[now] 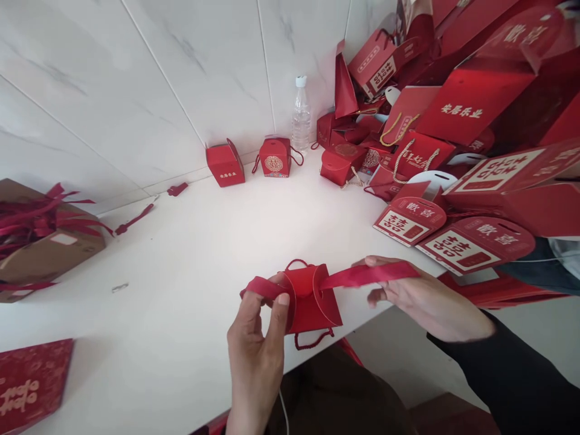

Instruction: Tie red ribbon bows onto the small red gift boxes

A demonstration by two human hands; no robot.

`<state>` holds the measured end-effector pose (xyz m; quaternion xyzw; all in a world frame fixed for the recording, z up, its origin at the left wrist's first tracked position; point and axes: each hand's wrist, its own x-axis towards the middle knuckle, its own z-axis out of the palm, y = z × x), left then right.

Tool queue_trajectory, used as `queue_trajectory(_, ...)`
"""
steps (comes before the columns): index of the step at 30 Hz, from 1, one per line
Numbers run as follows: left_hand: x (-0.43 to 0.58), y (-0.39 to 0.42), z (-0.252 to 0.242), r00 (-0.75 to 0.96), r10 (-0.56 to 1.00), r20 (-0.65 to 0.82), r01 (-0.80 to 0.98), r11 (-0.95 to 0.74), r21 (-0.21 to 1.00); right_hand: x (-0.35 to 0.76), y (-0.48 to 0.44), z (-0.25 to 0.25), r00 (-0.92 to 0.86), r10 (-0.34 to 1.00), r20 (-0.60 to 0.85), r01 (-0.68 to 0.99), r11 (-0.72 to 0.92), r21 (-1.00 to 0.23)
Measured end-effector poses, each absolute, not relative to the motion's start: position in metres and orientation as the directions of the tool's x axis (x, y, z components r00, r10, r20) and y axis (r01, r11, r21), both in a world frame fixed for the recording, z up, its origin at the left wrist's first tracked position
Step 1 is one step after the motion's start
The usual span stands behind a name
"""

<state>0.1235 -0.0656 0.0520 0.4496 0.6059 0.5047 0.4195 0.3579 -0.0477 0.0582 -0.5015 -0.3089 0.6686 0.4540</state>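
Observation:
A small red gift box with curved flaps and cord loops stands near the table's front edge. A red ribbon runs through the slots in its flaps and comes out on both sides. At the left flap, my left hand is closed, thumb against fingers, on the looped ribbon end beside the box. To the right of the box, my right hand has the other ribbon length stretched across it, its tail lying over the hand. The fingers behind the ribbon are partly hidden, and their grip looks loose.
A pile of red gift boxes and bags fills the right side. Two small boxes and a plastic bottle stand by the tiled wall. A cardboard box of ribbons and a red patterned box lie left.

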Motion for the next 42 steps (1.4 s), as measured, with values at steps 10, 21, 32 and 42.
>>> queue_trajectory(10, 0.119, -0.067, 0.057, -0.326, 0.930, -0.172, 0.083, 0.209, 0.974, 0.349, -0.044, 0.046, -0.135, 0.776, -0.616, -0.607, -0.556, -0.567)
queue_trajectory(21, 0.141, -0.057, 0.054, -0.023, 1.000, -0.013, 0.038, 0.013, 0.999, 0.340, -0.043, 0.069, 0.047, 0.974, -0.220, -0.140, -0.212, -0.967)
queue_trajectory(32, 0.138, -0.052, 0.048, -0.123, 0.989, -0.080, -0.313, 0.038, 0.949, 0.336, -0.040, 0.032, 0.022, 0.862, -0.506, -0.336, -0.470, -0.816)
queue_trajectory(42, 0.148, -0.050, 0.073, 0.114, 0.992, 0.050, 0.238, -0.076, 0.968, 0.318, -0.042, 0.105, -0.105, 0.989, -0.106, -0.060, -0.112, -0.992)
